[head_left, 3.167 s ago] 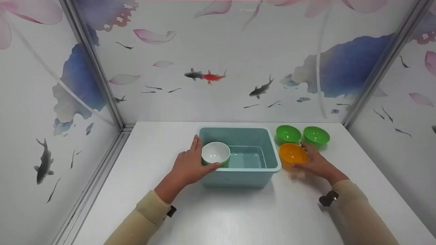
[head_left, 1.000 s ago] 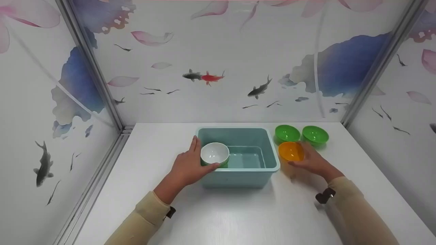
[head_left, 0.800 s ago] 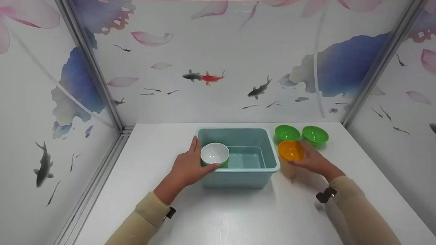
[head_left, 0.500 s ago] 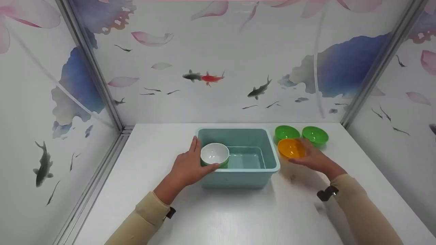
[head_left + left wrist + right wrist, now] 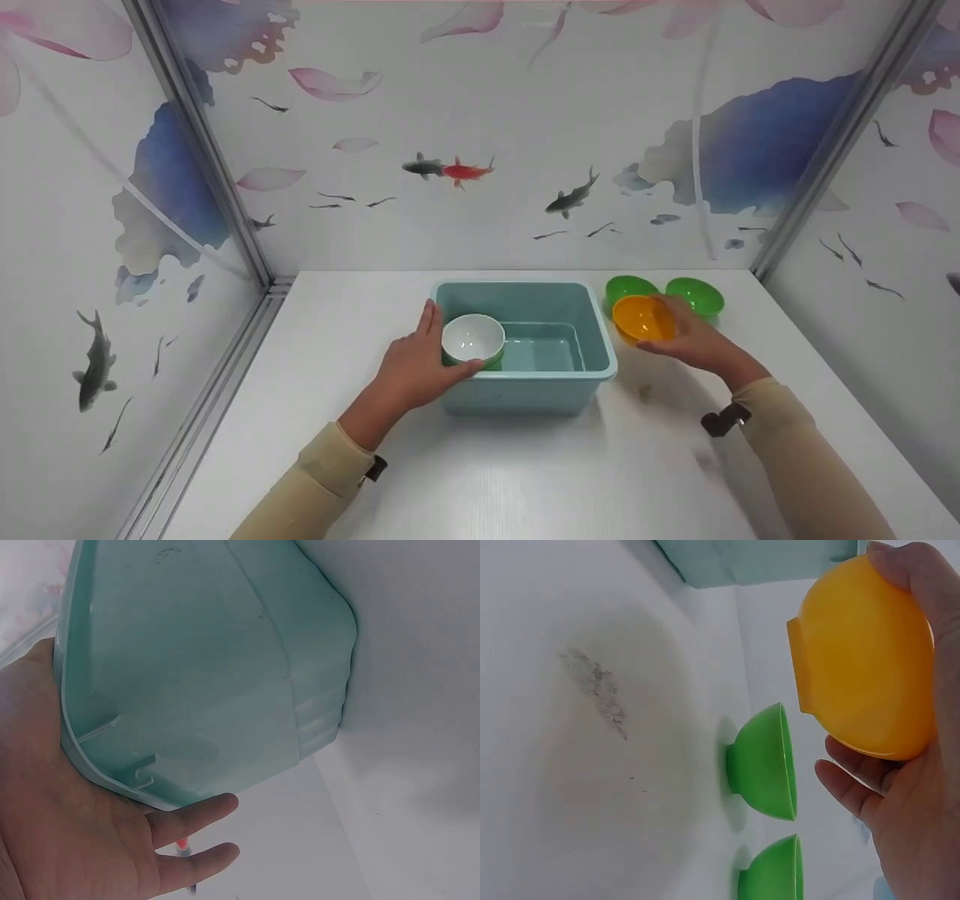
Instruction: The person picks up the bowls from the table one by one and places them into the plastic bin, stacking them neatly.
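My right hand (image 5: 694, 334) holds an orange bowl (image 5: 641, 319) by its side, thumb at the near rim. In the right wrist view the orange bowl (image 5: 862, 660) is raised off the table, its base apart from the surface. Two green bowls, a left one (image 5: 628, 288) and a right one (image 5: 697, 294), stand just behind it. My left hand (image 5: 416, 367) rests on the left front corner of a light teal bin (image 5: 525, 390), fingers extended along its side. A white bowl (image 5: 474, 337), with green showing beneath it, sits at the bin's left end.
The white table (image 5: 495, 472) meets a printed back wall (image 5: 480, 232) right behind the bin and bowls. Side panels with metal frames stand left and right. A dark smudge (image 5: 596, 686) marks the table below the orange bowl.
The right hand has lifted the orange bowl and moved it slightly toward the back, so it now overlaps the left green bowl in the head view. The left hand and bin stay put.
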Motion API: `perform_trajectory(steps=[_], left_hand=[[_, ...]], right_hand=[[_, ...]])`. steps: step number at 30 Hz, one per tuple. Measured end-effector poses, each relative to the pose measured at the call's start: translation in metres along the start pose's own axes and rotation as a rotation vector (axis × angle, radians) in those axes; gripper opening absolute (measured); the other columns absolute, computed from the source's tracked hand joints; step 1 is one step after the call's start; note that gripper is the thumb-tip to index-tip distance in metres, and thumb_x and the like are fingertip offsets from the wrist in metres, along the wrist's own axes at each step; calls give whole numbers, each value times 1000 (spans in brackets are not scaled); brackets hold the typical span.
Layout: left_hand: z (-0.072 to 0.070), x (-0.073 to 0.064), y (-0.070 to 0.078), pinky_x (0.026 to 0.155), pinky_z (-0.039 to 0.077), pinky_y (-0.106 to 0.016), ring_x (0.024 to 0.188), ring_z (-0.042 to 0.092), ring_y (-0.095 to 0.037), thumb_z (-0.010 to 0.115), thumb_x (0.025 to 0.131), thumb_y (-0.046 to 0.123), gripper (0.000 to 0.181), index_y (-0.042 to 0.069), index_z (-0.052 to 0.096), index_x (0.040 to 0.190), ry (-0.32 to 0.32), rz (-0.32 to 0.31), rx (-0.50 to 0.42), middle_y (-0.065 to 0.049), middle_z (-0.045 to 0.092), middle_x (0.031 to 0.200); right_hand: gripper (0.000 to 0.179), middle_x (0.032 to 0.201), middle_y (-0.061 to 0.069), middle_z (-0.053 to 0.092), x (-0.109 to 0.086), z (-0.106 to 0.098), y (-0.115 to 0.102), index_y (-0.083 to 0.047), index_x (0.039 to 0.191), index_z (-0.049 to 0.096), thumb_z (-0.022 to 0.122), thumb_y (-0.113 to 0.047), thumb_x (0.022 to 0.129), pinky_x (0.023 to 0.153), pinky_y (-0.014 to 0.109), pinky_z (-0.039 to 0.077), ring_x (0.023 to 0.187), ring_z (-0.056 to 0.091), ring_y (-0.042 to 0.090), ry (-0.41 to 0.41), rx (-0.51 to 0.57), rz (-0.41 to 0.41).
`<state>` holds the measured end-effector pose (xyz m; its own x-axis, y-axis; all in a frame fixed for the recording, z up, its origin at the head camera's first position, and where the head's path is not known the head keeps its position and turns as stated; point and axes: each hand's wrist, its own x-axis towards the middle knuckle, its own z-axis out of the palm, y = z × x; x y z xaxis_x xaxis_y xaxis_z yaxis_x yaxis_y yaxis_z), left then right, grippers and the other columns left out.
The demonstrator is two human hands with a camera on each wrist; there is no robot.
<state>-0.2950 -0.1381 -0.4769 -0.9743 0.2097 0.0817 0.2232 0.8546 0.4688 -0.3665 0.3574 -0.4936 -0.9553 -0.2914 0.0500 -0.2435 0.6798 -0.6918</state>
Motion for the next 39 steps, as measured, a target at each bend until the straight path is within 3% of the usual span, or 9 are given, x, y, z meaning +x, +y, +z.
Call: perform_trajectory(steps=[17,22,27,39], left_hand=[[1,1,-1,121,42,-62,149,53,-44,63,92,86,130,2,12,177,10,7,-9,-14,10,185],[1,0,-1,120,43,-62,148,55,-44,59,90,91,133,2,13,177,17,21,4,-15,10,185],[1,-1,0,119,44,-61,147,56,-44,63,93,86,128,1,15,177,23,27,4,-15,11,185],[2,0,-1,118,45,-61,148,55,-43,65,94,83,127,1,14,176,26,24,3,-16,10,185]], right_hand=[[111,171,26,29,-1,-10,-28,-8,174,21,85,-54,96,122,75,33,148,40,49,1,27,-7],[107,169,27,31,1,-13,-37,-6,173,23,85,-49,97,121,75,34,145,42,49,18,16,-39],[106,168,27,33,1,-16,-47,-3,172,24,85,-46,97,121,73,35,143,44,47,15,27,-62],[108,172,25,30,0,-16,-65,-6,173,26,86,-53,96,124,73,31,150,40,48,32,10,-25]])
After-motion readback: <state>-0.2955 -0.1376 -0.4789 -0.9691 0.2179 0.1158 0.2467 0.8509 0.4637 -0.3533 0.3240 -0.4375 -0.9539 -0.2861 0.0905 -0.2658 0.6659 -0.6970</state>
